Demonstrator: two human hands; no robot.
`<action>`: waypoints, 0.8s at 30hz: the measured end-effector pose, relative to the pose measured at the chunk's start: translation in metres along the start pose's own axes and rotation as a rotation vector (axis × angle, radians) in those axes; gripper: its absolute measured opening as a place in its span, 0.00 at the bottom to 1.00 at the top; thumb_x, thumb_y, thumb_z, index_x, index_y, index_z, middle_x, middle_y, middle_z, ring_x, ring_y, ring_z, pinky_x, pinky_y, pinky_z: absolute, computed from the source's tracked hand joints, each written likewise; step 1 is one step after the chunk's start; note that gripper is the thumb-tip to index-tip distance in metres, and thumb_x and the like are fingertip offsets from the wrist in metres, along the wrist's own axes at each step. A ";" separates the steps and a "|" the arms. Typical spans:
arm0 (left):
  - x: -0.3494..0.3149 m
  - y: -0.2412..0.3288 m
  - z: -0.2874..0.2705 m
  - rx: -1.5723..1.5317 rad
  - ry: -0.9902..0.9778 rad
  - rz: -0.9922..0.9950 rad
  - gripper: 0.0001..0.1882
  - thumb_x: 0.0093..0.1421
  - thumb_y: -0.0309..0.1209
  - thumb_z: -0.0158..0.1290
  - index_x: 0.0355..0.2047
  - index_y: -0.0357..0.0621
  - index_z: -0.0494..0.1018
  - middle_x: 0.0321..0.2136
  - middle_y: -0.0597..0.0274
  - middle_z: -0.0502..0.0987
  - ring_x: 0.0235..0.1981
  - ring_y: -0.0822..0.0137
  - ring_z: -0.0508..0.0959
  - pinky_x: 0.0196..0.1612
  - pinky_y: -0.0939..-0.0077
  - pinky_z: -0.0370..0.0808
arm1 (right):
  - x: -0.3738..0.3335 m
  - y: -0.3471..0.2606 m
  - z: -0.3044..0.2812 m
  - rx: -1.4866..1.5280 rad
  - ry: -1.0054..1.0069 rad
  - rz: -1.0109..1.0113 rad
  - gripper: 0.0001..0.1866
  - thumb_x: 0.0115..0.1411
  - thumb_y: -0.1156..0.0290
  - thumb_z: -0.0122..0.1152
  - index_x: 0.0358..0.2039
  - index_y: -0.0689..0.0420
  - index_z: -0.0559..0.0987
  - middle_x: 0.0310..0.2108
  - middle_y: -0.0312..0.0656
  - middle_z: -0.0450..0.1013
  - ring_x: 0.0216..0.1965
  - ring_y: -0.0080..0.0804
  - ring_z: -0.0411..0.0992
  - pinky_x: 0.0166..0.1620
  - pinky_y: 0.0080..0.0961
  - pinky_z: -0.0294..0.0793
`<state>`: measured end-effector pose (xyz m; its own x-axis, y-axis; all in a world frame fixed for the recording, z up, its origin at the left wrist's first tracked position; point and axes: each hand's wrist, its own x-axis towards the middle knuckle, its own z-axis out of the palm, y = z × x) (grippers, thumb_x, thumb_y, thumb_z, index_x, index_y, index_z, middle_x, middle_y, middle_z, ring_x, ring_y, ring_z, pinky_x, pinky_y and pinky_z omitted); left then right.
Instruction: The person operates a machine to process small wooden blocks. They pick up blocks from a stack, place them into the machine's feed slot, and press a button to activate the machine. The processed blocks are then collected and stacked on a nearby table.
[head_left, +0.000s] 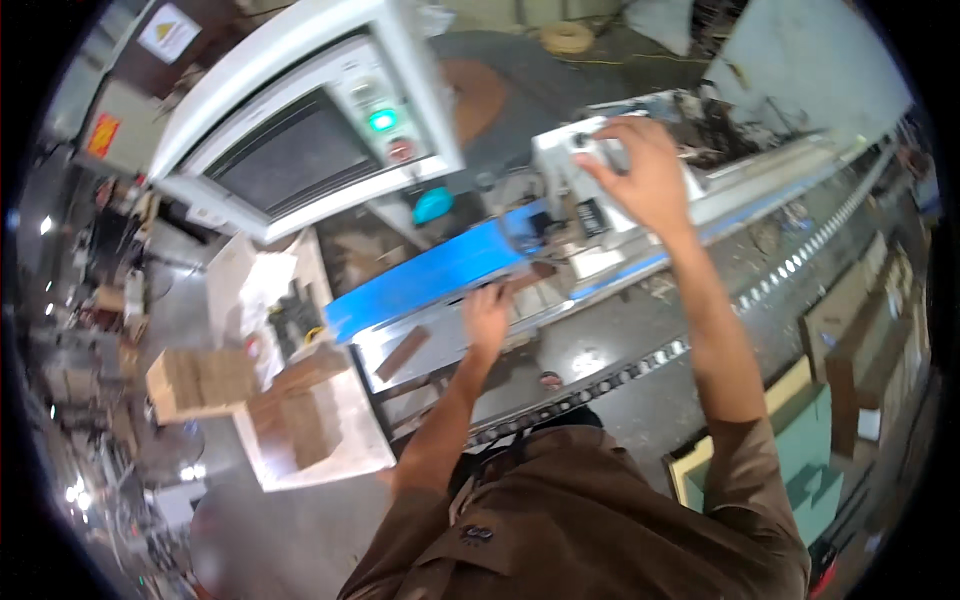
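My left hand [486,318] is at the metal machine bed [440,345], just below the long blue guard [430,275]. Its fingers are bent around the near end of a brown strip [532,277], apparently wood; blur hides the fingertips in part. My right hand [645,170] is farther off to the right, over a white machine housing [565,160] with a dark knob. Its fingers curve with the thumb apart, and nothing shows between them. Another short brown strip [402,352] lies on the bed to the left of my left hand.
A white-framed control panel [300,110] with a dark screen and a lit green button stands at the far left. Brown blocks [205,382] sit by a pale tray [265,465]. A chain [640,362] runs along the near side. Boards [855,370] lean at the right.
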<state>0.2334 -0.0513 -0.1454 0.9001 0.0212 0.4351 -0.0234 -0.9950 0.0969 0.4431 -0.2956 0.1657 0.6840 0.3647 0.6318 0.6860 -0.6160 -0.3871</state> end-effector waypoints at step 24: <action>-0.092 -0.086 -0.029 0.332 -0.163 -0.203 0.23 0.69 0.50 0.58 0.52 0.46 0.84 0.46 0.51 0.83 0.47 0.45 0.80 0.55 0.42 0.74 | 0.001 0.037 -0.015 -0.129 -0.173 0.304 0.47 0.62 0.32 0.62 0.67 0.60 0.75 0.71 0.57 0.65 0.74 0.65 0.60 0.76 0.58 0.59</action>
<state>0.1397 0.0347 -0.1676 0.9297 0.2304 0.2872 0.2786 -0.9502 -0.1394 0.4653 -0.3289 0.1618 0.8913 0.2573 0.3734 0.4154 -0.7933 -0.4450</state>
